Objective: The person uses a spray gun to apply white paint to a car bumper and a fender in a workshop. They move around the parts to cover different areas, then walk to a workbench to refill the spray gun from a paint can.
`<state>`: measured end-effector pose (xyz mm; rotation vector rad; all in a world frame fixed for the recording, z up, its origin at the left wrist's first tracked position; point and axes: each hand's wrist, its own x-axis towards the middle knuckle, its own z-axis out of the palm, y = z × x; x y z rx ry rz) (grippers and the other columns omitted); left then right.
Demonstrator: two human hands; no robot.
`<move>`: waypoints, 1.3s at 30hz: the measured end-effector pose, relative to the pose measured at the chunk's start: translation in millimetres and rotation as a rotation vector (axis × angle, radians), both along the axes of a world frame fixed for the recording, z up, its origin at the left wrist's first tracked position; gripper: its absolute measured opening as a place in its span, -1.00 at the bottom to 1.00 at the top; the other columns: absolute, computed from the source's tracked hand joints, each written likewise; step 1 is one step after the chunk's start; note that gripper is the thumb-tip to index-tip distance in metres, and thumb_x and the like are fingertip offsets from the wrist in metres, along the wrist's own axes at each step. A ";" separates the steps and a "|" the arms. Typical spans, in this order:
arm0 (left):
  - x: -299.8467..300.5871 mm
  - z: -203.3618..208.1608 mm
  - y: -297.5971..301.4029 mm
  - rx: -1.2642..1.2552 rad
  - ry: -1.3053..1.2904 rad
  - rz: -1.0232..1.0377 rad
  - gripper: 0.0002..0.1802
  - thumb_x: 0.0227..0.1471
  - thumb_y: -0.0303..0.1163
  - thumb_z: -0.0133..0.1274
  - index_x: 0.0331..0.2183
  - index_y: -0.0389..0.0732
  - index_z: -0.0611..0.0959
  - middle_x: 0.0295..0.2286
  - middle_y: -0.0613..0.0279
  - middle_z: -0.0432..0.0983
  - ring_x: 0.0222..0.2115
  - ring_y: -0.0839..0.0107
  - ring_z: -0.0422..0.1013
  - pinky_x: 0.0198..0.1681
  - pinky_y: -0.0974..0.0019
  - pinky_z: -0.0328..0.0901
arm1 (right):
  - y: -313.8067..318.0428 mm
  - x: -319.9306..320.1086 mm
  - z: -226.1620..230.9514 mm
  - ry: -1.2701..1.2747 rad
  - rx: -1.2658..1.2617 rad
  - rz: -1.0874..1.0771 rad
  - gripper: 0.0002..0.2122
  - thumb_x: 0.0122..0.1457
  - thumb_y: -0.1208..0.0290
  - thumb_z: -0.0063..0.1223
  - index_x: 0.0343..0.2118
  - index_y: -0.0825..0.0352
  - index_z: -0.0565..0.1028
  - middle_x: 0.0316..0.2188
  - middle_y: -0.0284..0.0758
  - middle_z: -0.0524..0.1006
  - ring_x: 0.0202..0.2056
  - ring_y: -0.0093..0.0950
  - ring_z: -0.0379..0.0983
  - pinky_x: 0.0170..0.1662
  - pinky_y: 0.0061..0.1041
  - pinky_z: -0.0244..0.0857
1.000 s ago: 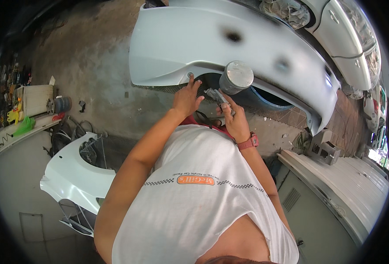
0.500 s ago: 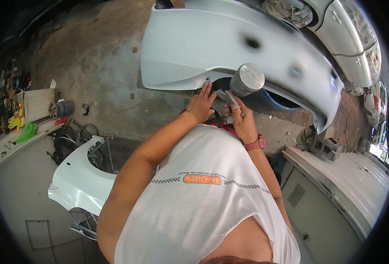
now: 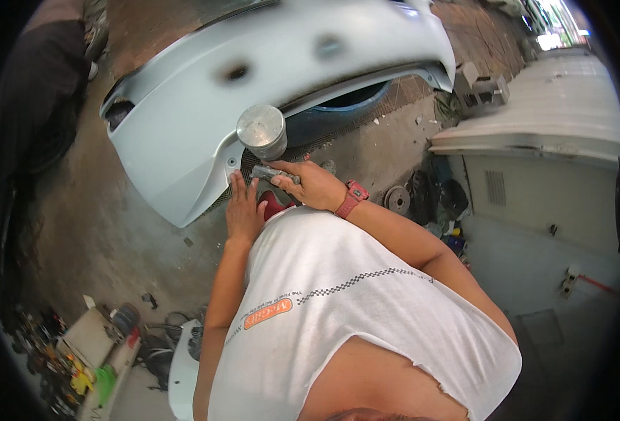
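Two risks — right hand (image 3: 310,186) is clenched around a spray gun (image 3: 271,151) just above the flat, spread left hand (image 3: 243,210) on the pale bumper panel (image 3: 183,119), so overspray hits fingers — or a slip smears paint.

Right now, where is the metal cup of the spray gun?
In the head view, the metal cup sits upper centre, just above the right hand, against the pale blue bumper.

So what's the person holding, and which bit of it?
The right hand holds a spray gun by its handle, below the round metal cup. The left hand holds nothing; it rests open against the lower edge of the pale car bumper.
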<state>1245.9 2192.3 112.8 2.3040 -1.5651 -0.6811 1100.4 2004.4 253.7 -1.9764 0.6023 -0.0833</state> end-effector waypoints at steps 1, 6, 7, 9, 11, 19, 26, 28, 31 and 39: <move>0.9 -3.2 -7.5 -0.052 -0.004 0.023 -0.11 0.23 -0.16 0.27 0.43 -0.20 0.29 0.47 -0.38 -0.13 0.52 -0.22 -0.19 0.39 -0.15 0.20 | 0.4 -3.5 -0.8 -0.015 0.008 -0.019 -0.50 0.45 0.06 0.08 0.23 0.38 0.54 -0.15 0.12 0.68 -0.13 0.04 0.66 -0.01 -0.16 0.49; 3.9 -14.0 -57.6 -0.204 0.040 0.129 -0.02 0.20 -0.15 0.31 0.42 -0.36 0.20 0.39 -0.73 -0.18 0.46 -0.58 -0.29 0.49 -0.28 -0.06 | -10.5 -36.6 -1.2 -0.069 0.022 -0.106 -0.56 0.48 0.20 0.06 0.27 0.39 0.51 -0.28 0.00 0.70 -0.36 -0.18 0.63 -0.12 -0.28 0.49; 4.5 -13.4 -71.1 -0.206 0.070 0.161 -0.01 0.20 -0.14 0.31 0.41 -0.37 0.19 0.38 -0.75 -0.18 0.45 -0.61 -0.29 0.50 -0.28 -0.09 | -15.7 -45.5 0.5 -0.049 0.050 -0.130 -0.55 0.48 0.20 0.06 0.27 0.39 0.51 -0.27 0.00 0.70 -0.39 -0.20 0.62 -0.14 -0.28 0.49; 4.0 -8.5 -98.1 -0.197 0.162 0.224 0.00 0.20 -0.11 0.32 0.40 -0.40 0.18 0.38 -0.77 -0.19 0.44 -0.65 -0.30 0.50 -0.29 -0.11 | -26.7 -61.3 3.4 -0.058 0.078 -0.178 -0.55 0.49 0.19 0.05 0.28 0.39 0.50 -0.26 0.01 0.70 -0.43 -0.24 0.61 -0.17 -0.29 0.49; 0.9 0.2 -121.8 -0.165 0.285 0.288 -0.02 0.21 -0.09 0.31 0.38 -0.43 0.20 0.38 -0.76 -0.18 0.44 -0.67 -0.32 0.50 -0.30 -0.11 | -36.9 -79.0 5.6 -0.112 0.080 -0.222 -0.55 0.49 0.19 0.05 0.28 0.40 0.50 -0.25 0.01 0.70 -0.46 -0.28 0.61 -0.19 -0.30 0.49; -50.0 38.7 -199.3 -0.096 0.226 0.271 -0.22 0.24 -0.06 0.29 0.20 -0.39 0.34 0.16 -0.47 0.26 0.25 -0.37 0.23 0.32 -0.17 0.19 | -88.1 -180.0 2.0 -0.267 0.106 -0.445 -0.55 0.45 0.17 0.13 0.24 0.40 0.54 -0.01 0.06 0.67 -0.01 -0.05 0.66 0.10 -0.27 0.47; -132.7 52.0 -306.0 -0.092 0.117 0.172 -0.24 0.27 -0.02 0.25 0.19 -0.34 0.33 0.14 -0.34 0.31 0.15 -0.38 0.38 0.18 -0.16 0.33 | -154.7 -294.4 0.8 -0.275 0.156 -0.520 -0.50 0.51 0.21 0.03 0.38 0.40 0.41 -0.36 -0.21 0.63 -0.34 -0.53 0.50 -0.06 -0.45 0.50; -160.5 49.6 -340.4 -0.107 0.096 0.137 -0.21 0.26 0.02 0.25 0.22 -0.32 0.32 0.14 -0.37 0.32 0.14 -0.42 0.39 0.18 -0.17 0.33 | -173.9 -323.7 -0.8 -0.330 0.154 -0.567 -0.49 0.52 0.20 0.01 0.40 0.38 0.40 -0.38 -0.26 0.62 -0.35 -0.55 0.50 -0.09 -0.46 0.49; -200.0 45.3 -392.4 -0.108 0.051 0.088 -0.16 0.22 0.06 0.26 0.24 -0.30 0.33 0.18 -0.44 0.32 0.15 -0.43 0.39 0.20 -0.19 0.32 | -195.0 -363.6 1.1 -0.370 0.175 -0.668 -0.50 0.51 0.14 0.05 0.34 0.37 0.47 -0.30 -0.14 0.67 -0.31 -0.37 0.59 -0.09 -0.40 0.49; -281.3 34.8 -507.7 -0.096 0.102 -0.087 -0.19 0.19 -0.01 0.30 0.23 -0.31 0.37 0.18 -0.47 0.38 0.25 -0.40 0.29 0.26 -0.19 0.28 | -221.3 -428.1 7.0 -0.400 0.249 -0.839 -0.47 0.55 0.07 -0.03 0.39 0.35 0.42 -0.37 -0.33 0.61 -0.33 -0.58 0.49 -0.13 -0.48 0.46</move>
